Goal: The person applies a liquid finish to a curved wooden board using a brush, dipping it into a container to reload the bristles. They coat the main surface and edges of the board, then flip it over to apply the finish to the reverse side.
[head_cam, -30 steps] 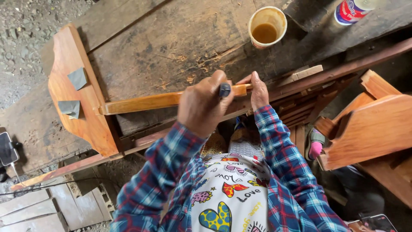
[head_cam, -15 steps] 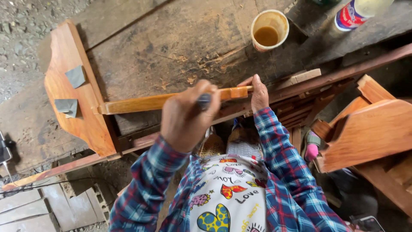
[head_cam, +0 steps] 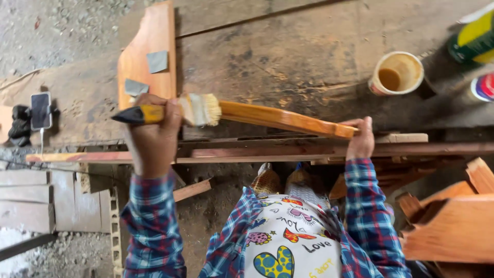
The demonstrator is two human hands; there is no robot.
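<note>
My left hand point(head_cam: 154, 139) is shut on a paintbrush point(head_cam: 198, 109) with a yellow and black handle. Its pale bristles lie on the left end of a long, glossy orange wooden stick point(head_cam: 283, 119). My right hand point(head_cam: 362, 139) grips the stick's right end and holds it level over the front edge of a worn wooden bench point(head_cam: 288, 51). A pale cup point(head_cam: 397, 72) holding brown liquid stands on the bench at the upper right, apart from both hands.
An orange shaped board point(head_cam: 146, 36) with two grey sandpaper squares point(head_cam: 157, 62) lies at the bench's left. A phone point(head_cam: 40, 110) lies far left. Two cans point(head_cam: 476, 41) stand top right. Orange wooden furniture parts point(head_cam: 447, 226) are stacked lower right. A long rail point(head_cam: 257, 153) runs beneath the stick.
My left hand has moved the brush leftward along the stick, from its middle to its left end. My right hand stays on the right end.
</note>
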